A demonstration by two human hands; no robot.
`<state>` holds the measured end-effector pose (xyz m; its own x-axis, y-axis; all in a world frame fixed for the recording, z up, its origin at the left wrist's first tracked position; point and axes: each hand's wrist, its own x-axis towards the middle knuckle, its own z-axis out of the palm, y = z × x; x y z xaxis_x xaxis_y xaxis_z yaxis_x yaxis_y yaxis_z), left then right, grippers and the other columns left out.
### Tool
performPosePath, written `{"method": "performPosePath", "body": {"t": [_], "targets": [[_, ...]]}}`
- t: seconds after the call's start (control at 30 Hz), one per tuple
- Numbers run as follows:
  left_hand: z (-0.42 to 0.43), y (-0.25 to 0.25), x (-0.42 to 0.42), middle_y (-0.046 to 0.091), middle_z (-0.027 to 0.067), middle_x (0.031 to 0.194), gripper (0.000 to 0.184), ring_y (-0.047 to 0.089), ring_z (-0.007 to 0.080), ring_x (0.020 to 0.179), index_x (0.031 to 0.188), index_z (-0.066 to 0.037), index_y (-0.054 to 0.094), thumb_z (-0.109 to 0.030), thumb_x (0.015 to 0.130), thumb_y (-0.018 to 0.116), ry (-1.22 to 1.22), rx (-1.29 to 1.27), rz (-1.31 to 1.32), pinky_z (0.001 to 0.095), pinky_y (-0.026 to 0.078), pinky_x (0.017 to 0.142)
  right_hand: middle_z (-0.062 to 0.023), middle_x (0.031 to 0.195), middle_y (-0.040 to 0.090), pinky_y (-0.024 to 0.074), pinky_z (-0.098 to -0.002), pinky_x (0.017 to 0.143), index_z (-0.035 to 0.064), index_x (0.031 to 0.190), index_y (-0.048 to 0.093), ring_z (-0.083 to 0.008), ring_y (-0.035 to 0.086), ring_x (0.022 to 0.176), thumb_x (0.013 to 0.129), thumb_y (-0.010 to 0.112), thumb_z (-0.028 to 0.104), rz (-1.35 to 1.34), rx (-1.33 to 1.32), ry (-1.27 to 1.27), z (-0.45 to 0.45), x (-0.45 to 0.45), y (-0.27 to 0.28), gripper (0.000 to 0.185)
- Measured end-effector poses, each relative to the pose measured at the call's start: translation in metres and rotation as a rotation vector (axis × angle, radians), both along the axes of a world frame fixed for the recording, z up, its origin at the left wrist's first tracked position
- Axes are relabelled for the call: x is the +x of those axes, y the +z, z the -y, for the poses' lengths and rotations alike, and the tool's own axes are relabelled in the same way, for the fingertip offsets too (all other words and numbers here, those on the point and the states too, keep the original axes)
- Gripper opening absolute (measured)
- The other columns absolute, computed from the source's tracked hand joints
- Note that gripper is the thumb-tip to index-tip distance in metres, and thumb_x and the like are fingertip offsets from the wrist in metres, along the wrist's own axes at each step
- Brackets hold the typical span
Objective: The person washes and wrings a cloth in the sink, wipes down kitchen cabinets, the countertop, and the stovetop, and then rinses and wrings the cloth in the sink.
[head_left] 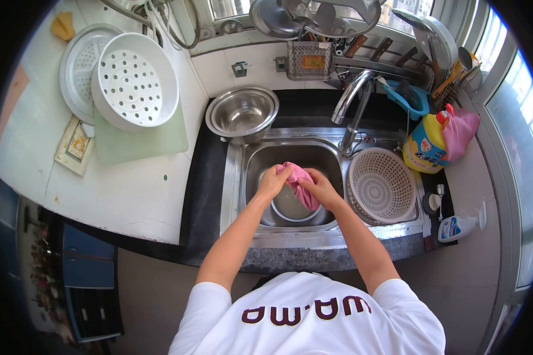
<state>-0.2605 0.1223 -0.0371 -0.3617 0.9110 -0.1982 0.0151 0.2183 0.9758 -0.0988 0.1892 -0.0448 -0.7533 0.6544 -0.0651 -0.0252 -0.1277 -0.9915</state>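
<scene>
A pink cloth [302, 188], bunched up, is held between my two hands above the sink basin [257, 171]. My left hand [273, 182] grips its upper left end, and my right hand [321, 188] pinches its right side. Below the cloth, a round metal bowl [293, 207] sits in the basin, partly hidden by the cloth and my hands. The chrome faucet [354, 109] stands behind the basin.
Right of the basin is a plastic colander [382, 185], with a yellow detergent bottle [423, 145] and spray bottle [459, 228] beyond. Nested metal bowls [243, 112] stand at the sink's back left. A white strainer [136, 83] rests on a green board [142, 145] at left.
</scene>
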Motion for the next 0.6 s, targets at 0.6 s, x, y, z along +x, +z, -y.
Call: {"method": "performPosePath", "body": {"t": [0.6], "targets": [[0.004,0.039,-0.003,0.058,0.0093,0.099,0.053,0.059,0.0197,0.092,0.109,-0.003,0.049,-0.051,0.087,0.043,-0.112,-0.066,0.393,0.0338,0.048,0.081,0.0013,0.081,0.058,0.0413,-0.0200,0.069,0.0030,0.093,0.061,-0.0057,0.051,0.075,0.088,0.055,0.027,-0.011,0.177,-0.140,-0.009,0.001,0.021,0.026]]}}
